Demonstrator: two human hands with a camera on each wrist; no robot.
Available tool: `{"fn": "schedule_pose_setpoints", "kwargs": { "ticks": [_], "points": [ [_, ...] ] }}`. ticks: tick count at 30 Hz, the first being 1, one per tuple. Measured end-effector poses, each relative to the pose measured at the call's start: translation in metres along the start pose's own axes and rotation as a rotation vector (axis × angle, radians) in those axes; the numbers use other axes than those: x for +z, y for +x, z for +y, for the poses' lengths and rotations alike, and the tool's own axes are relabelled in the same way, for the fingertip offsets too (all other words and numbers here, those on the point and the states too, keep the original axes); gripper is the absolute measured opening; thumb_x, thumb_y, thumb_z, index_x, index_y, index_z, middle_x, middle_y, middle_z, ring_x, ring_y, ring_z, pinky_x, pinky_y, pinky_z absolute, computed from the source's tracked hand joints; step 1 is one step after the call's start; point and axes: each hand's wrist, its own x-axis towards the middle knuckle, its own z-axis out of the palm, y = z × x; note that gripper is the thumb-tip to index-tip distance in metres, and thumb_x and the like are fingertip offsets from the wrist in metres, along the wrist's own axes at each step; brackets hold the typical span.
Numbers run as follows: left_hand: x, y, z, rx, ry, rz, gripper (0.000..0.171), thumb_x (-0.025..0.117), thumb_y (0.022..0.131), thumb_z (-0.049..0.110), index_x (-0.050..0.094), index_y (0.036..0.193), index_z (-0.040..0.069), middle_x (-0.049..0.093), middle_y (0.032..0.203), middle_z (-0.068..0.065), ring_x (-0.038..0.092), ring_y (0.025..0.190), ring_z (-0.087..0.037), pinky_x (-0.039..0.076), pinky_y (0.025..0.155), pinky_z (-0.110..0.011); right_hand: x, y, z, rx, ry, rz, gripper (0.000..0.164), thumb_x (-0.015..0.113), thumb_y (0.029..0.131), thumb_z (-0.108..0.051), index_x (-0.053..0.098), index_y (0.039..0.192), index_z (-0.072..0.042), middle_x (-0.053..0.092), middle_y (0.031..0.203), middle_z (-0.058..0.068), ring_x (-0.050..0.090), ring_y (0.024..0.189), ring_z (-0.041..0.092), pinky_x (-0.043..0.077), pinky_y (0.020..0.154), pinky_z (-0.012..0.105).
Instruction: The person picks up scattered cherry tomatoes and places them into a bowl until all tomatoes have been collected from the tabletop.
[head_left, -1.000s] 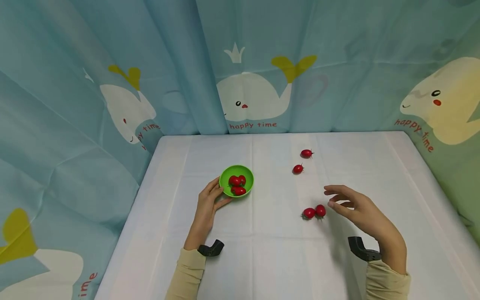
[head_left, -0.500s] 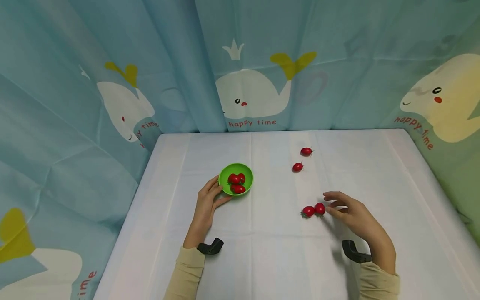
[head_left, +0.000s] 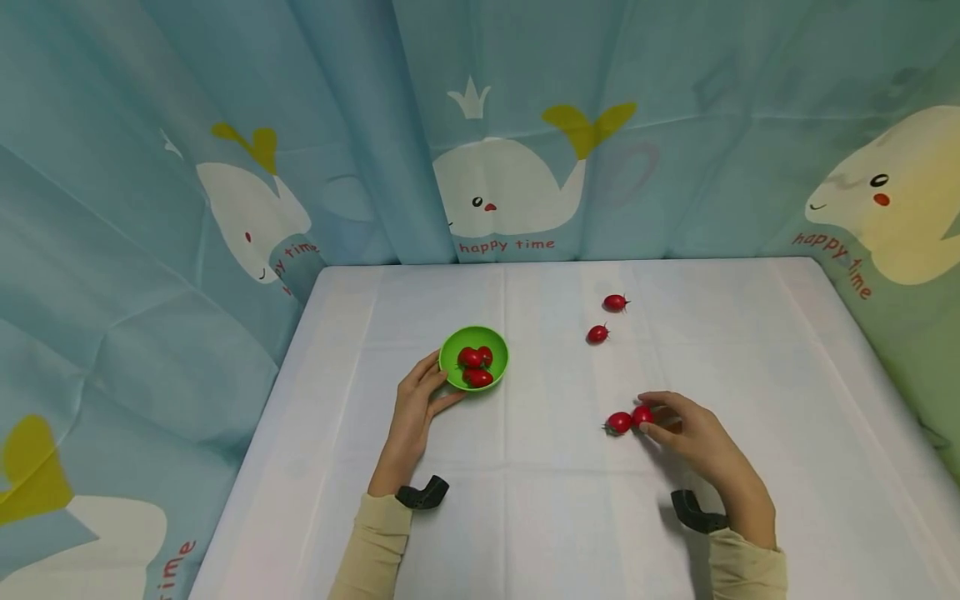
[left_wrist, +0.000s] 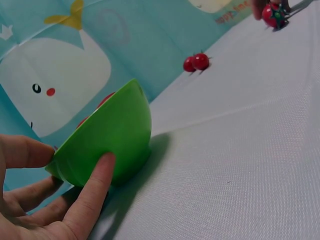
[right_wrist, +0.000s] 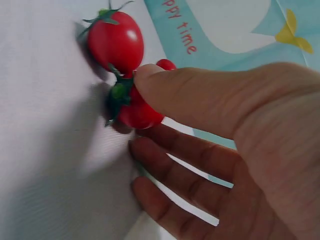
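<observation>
A green bowl (head_left: 452,343) with several cherry tomatoes (head_left: 471,358) in it sits left of centre on the white table. My left hand (head_left: 411,410) holds it from the left side; in the left wrist view the thumb presses the outer wall and a finger meets the rim. Right of centre, two cherry tomatoes lie side by side. My right hand (head_left: 701,442) pinches the right one, a red cherry tomato (right_wrist: 142,116) with a green stem, between thumb and fingers. The other cherry tomato (right_wrist: 117,41) touches it, leaves showing.
Farther back on the white cloth (head_left: 555,500) lie two more cherry tomatoes, one nearer (head_left: 597,334) and one farther (head_left: 615,302). A blue-green curtain (head_left: 360,125) printed with whales hangs behind and beside the table.
My right hand has moved left and down to the pair of cherry tomatoes and has taken hold of the right one. My left hand and the bowl have stayed in place.
</observation>
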Motion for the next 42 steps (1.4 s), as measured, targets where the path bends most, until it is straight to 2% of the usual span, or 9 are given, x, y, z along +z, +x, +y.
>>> {"fn": "schedule_pose_setpoints", "kwargs": {
  "ticks": [8, 16, 19, 25, 29, 34, 42],
  "points": [
    [0.0, -0.001, 0.0, -0.004, -0.011, -0.001, 0.041, 0.05, 0.103, 0.013, 0.047, 0.144, 0.015, 0.047, 0.148, -0.008, 0.051, 0.134, -0.026, 0.06, 0.093, -0.035, 0.003, 0.0, 0.001, -0.016, -0.073, 0.003, 0.043, 0.073, 0.089, -0.018, 0.059, 0.128, -0.005, 0.067, 0.114, 0.011, 0.064, 0.097, 0.023, 0.057, 0.079, 0.028],
    [-0.001, 0.0, -0.001, 0.001, 0.005, 0.0, 0.041, 0.05, 0.103, 0.014, 0.048, 0.144, 0.016, 0.048, 0.148, -0.007, 0.052, 0.133, -0.025, 0.06, 0.093, -0.036, 0.004, 0.007, -0.001, -0.134, -0.231, 0.003, 0.039, 0.074, 0.088, -0.018, 0.062, 0.121, -0.003, 0.064, 0.108, 0.007, 0.058, 0.088, 0.015, 0.055, 0.072, 0.029],
    [-0.001, 0.001, -0.002, 0.001, 0.009, -0.004, 0.041, 0.051, 0.103, 0.014, 0.047, 0.144, 0.017, 0.048, 0.148, -0.006, 0.052, 0.134, -0.025, 0.06, 0.093, -0.036, 0.004, 0.007, 0.003, -0.158, -0.261, -0.009, 0.04, 0.074, 0.088, -0.02, 0.061, 0.122, -0.004, 0.064, 0.109, 0.006, 0.058, 0.09, 0.014, 0.056, 0.074, 0.03],
    [0.0, 0.0, -0.002, -0.002, 0.008, 0.009, 0.042, 0.051, 0.103, 0.015, 0.048, 0.144, 0.017, 0.049, 0.148, -0.006, 0.052, 0.134, -0.026, 0.06, 0.094, -0.036, 0.006, 0.008, 0.005, -0.226, -0.317, -0.018, 0.039, 0.075, 0.088, -0.025, 0.06, 0.12, -0.007, 0.065, 0.111, 0.004, 0.06, 0.098, 0.018, 0.059, 0.084, 0.041],
    [-0.001, -0.001, -0.003, -0.001, 0.006, 0.006, 0.041, 0.051, 0.103, 0.016, 0.048, 0.144, 0.017, 0.049, 0.148, -0.007, 0.051, 0.134, -0.026, 0.06, 0.094, -0.037, 0.004, 0.008, 0.006, -0.259, -0.33, -0.022, 0.039, 0.076, 0.087, -0.025, 0.061, 0.119, -0.008, 0.066, 0.11, 0.002, 0.062, 0.101, 0.019, 0.059, 0.088, 0.044],
    [-0.001, 0.0, -0.004, -0.008, 0.006, 0.004, 0.04, 0.052, 0.103, 0.017, 0.05, 0.142, 0.019, 0.05, 0.147, -0.005, 0.052, 0.133, -0.025, 0.06, 0.094, -0.037, 0.001, 0.007, 0.008, -0.287, -0.352, -0.031, 0.04, 0.079, 0.084, -0.024, 0.061, 0.118, -0.011, 0.066, 0.108, -0.001, 0.062, 0.1, 0.016, 0.06, 0.088, 0.042],
    [-0.003, 0.0, -0.001, 0.002, 0.017, -0.008, 0.04, 0.051, 0.103, 0.016, 0.048, 0.143, 0.018, 0.048, 0.148, -0.006, 0.051, 0.134, -0.026, 0.06, 0.095, -0.039, 0.0, 0.008, 0.009, -0.418, -0.423, -0.006, 0.042, 0.081, 0.081, -0.021, 0.062, 0.116, -0.011, 0.066, 0.105, -0.004, 0.061, 0.095, 0.012, 0.062, 0.082, 0.035]
  ]
}}
